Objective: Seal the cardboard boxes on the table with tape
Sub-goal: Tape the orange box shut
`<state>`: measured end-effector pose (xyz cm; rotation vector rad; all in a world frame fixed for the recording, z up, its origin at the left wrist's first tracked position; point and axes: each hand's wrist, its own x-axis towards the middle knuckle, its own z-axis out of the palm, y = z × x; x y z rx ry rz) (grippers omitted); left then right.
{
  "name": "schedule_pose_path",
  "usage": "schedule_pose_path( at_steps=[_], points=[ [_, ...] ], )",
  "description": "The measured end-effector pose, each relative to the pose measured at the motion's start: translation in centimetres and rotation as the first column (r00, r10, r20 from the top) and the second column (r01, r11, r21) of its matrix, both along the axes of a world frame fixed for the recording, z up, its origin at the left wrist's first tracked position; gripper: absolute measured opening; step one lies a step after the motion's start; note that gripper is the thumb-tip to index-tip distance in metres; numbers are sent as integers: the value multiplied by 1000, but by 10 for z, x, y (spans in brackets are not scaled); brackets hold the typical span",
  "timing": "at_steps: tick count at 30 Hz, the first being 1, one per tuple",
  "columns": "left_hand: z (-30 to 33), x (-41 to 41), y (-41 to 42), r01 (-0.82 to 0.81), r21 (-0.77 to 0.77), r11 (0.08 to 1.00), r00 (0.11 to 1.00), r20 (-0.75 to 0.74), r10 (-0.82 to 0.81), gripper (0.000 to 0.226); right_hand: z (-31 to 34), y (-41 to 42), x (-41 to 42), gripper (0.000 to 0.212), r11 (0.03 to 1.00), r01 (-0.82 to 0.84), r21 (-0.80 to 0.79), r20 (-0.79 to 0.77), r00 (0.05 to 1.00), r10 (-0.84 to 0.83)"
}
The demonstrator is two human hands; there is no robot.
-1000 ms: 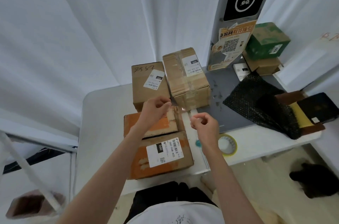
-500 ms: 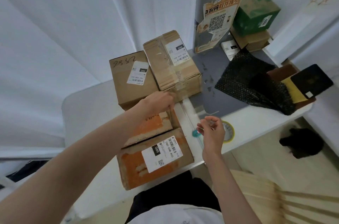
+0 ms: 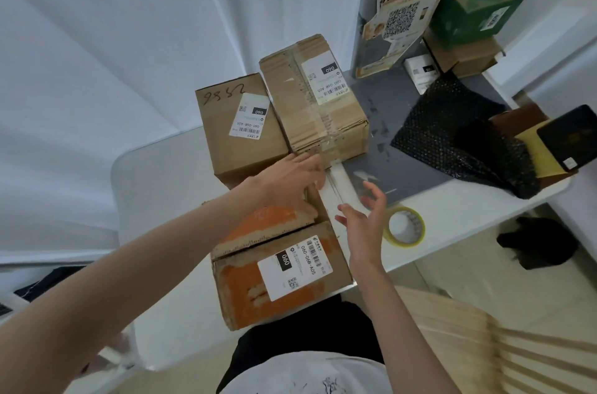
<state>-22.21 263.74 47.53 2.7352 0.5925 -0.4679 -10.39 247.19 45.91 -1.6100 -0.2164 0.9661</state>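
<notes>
Three cardboard boxes sit grouped on the white desk (image 3: pixel 168 187). The tall ribbed brown cardboard box with a white shipping label (image 3: pixel 315 103), at the back right of the group, carries a strip of clear tape along its top and down its near face; judged sealed. The plain brown cardboard box with handwritten digits on top (image 3: pixel 239 129) stands touching it on the left; no tape is visible on it, though glare could hide clear tape, so its state is uncertain. The worn orange-printed cardboard box with a white label (image 3: pixel 277 267) lies nearest the person; its top flaps meet at a ragged seam with a visible gap and no tape across it, judged unsealed. The left hand (image 3: pixel 287 174) lies flat, fingers straight, across the far end of the orange box near the base of the ribbed box, its grip slack and holding nothing. The right hand (image 3: pixel 363 219) hovers beside the orange box, fingers spread, grip empty. The yellow-cored roll of clear tape (image 3: pixel 405 227) lies flat on the desk just right of that hand, not in hand. Estimate: one box done, at least one left.
</notes>
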Motion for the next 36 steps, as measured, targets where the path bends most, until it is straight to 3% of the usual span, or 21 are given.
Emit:
schedule_pose_path(
  at_steps=[3,6,12,17,21,28,33,36],
  points=[
    [-20,-26,-28,-11,131,991,1000,-9,12,109,-2,2,-8,64,995,-86,-41,49,995,88],
    [-27,-45,-41,-129,120,984,991,35,126,115,-3,4,-13,66,989,-137,-54,98,985,142],
    [-4,-62,-43,-373,-71,925,903,200,380,90,-2,17,-19,75,973,-219,-78,277,932,232],
    [12,-70,-40,-461,-144,876,826,291,482,62,-2,36,-32,86,915,-369,-165,361,841,404],
    [18,-73,-35,-514,-148,845,780,331,532,47,-4,43,-45,85,858,-437,-271,459,725,514],
    [27,-74,-31,-602,-35,798,699,461,547,27,-15,55,-60,84,889,-339,-306,536,710,456],
    [30,-71,-26,-662,22,749,659,493,568,22,-25,70,-65,109,816,-204,-541,703,422,572],
    [30,-70,-24,-664,19,748,659,488,572,21,-34,77,-63,116,772,-164,-614,699,340,629]
  ],
)
